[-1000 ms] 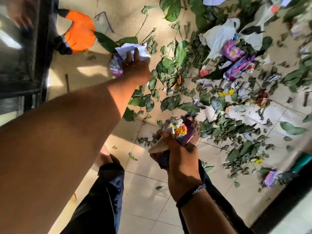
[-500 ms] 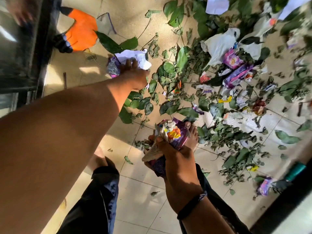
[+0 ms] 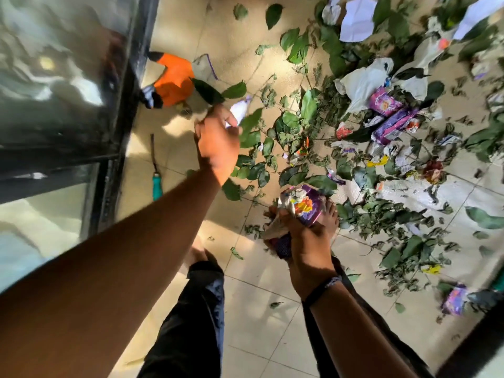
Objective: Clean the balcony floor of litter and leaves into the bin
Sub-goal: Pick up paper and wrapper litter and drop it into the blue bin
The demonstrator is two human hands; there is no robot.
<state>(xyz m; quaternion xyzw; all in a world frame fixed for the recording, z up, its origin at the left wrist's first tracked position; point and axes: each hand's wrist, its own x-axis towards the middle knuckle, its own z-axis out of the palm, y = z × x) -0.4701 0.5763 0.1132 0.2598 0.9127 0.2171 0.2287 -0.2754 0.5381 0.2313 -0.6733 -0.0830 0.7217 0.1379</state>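
With his right hand (image 3: pixel 305 236) already clamped round a fat wad of wrappers (image 3: pixel 300 205), the crumpled paper (image 3: pixel 238 111) pinched in his left hand (image 3: pixel 218 137) looks likely to slip from beyond his fingertips.

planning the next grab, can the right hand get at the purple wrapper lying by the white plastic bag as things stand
Probably not as it is. The right hand already grips a wad of wrappers, so its fingers are taken. The purple wrapper lies uncovered beside the white plastic bag, but well ahead of that hand.
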